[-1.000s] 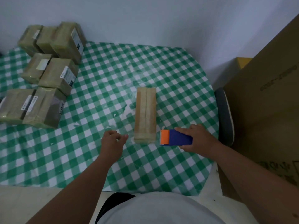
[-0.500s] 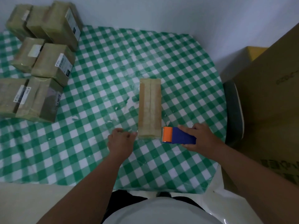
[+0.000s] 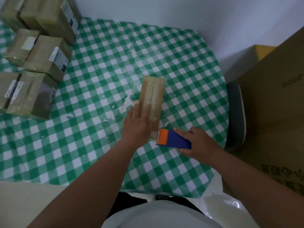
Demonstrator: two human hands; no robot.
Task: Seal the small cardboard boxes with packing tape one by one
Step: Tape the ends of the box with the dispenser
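A long, narrow cardboard box [image 3: 153, 91] lies on the green checked tablecloth [image 3: 102, 79] in the middle of the table, glossy tape along its top. My left hand [image 3: 139, 122] lies flat on the near half of the box with straight fingers pressing on its top. My right hand [image 3: 197, 142] grips a blue tape dispenser with an orange head [image 3: 174, 137], which sits just right of the box's near end.
Several taped cardboard boxes [image 3: 47, 56] are stacked at the table's far left. A large brown carton [image 3: 278, 102] stands to the right of the table, with a grey chair edge [image 3: 235, 116] between them. A wall runs behind the table.
My left hand rose from the tablecloth beside the box's near end and now lies flat on the box top. The right hand with the dispenser has stayed at the near end.
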